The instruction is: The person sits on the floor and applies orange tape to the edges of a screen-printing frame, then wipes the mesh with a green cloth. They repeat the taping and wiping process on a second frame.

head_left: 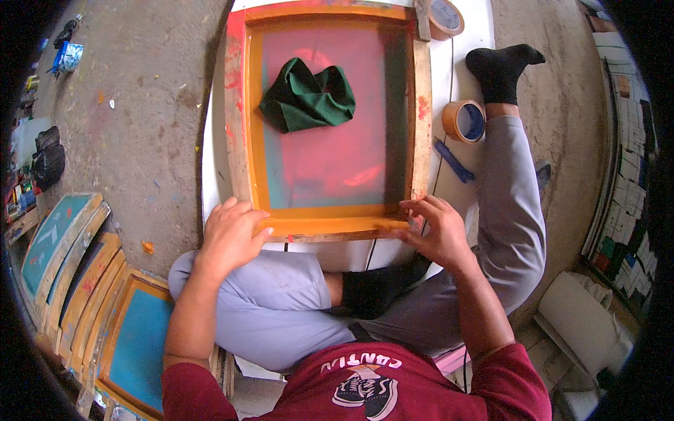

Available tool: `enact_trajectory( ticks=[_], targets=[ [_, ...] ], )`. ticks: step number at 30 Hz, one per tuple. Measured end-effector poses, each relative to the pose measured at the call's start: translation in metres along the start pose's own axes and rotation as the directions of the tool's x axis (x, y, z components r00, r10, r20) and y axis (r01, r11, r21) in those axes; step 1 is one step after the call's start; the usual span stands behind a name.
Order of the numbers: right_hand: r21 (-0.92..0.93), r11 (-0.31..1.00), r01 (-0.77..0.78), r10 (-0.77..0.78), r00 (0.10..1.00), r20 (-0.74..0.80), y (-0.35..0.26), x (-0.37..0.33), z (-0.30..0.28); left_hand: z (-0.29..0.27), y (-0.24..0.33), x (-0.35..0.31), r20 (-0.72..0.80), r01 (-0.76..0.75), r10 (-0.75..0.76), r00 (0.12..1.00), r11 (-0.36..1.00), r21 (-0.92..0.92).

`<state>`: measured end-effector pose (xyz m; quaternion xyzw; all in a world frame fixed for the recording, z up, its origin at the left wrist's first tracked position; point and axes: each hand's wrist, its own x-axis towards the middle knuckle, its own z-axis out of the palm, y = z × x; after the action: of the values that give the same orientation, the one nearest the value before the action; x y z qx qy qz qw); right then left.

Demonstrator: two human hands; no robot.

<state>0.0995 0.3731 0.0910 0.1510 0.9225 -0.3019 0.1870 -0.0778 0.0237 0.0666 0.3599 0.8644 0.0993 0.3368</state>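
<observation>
A wooden screen-printing frame (423,91) with a pinkish mesh lies in front of me, its inner edges lined with brown tape. Along its near side runs a strip of brown tape (330,225). My left hand (233,231) pinches the strip's left end at the near left corner. At the near right corner my right hand (439,228) pinches the other end between thumb and fingers. I cannot tell how much of the strip is stuck to the wood. A crumpled dark green cloth (309,98) rests on the mesh, left of its middle.
Right of the frame are a tape roll (463,121), another roll (446,18) farther off and a blue tool-like strip (454,161), all on the white board (472,31). My outstretched leg (512,189) bounds the right. Several more screens (137,344) stand at the lower left.
</observation>
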Motion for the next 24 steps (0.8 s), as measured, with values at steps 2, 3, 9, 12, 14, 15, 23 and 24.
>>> enact_trajectory(
  ticks=[2,3,9,12,14,15,23,24],
  targets=[
    [-0.18,0.964,0.197,-0.206,0.978,-0.031,-0.006,-0.002,0.002,-0.013,0.014,-0.002,-0.07,-0.077,0.076,0.995,0.997,-0.017],
    [-0.23,0.953,0.198,-0.203,0.979,0.002,-0.007,-0.003,0.009,-0.01,0.016,-0.004,-0.103,-0.146,0.147,0.984,0.989,0.017],
    [-0.442,0.884,0.153,-0.124,0.988,0.094,0.012,-0.023,0.063,0.03,0.012,-0.01,-0.109,-0.28,0.34,0.934,0.889,0.363],
    [-0.481,0.853,0.201,-0.228,0.974,0.002,0.021,-0.023,0.073,0.044,0.008,-0.011,-0.104,-0.25,0.325,0.94,0.863,0.438],
    [-0.499,0.838,0.222,-0.273,0.961,-0.032,0.021,-0.025,0.074,0.047,0.006,-0.013,-0.054,-0.232,0.287,0.956,0.859,0.457],
    [-0.506,0.832,0.228,-0.293,0.955,-0.05,0.021,-0.025,0.074,0.044,0.007,-0.014,-0.103,-0.236,0.311,0.945,0.863,0.447],
    [-0.512,0.827,0.234,-0.342,0.931,-0.127,0.026,0.012,0.056,0.023,0.005,0.005,-0.255,-0.181,0.328,0.91,0.865,0.468],
    [-0.496,0.837,0.233,-0.318,0.944,-0.093,0.026,0.017,0.049,0.022,0.002,0.01,-0.237,-0.179,0.311,0.921,0.874,0.451]
  ],
)
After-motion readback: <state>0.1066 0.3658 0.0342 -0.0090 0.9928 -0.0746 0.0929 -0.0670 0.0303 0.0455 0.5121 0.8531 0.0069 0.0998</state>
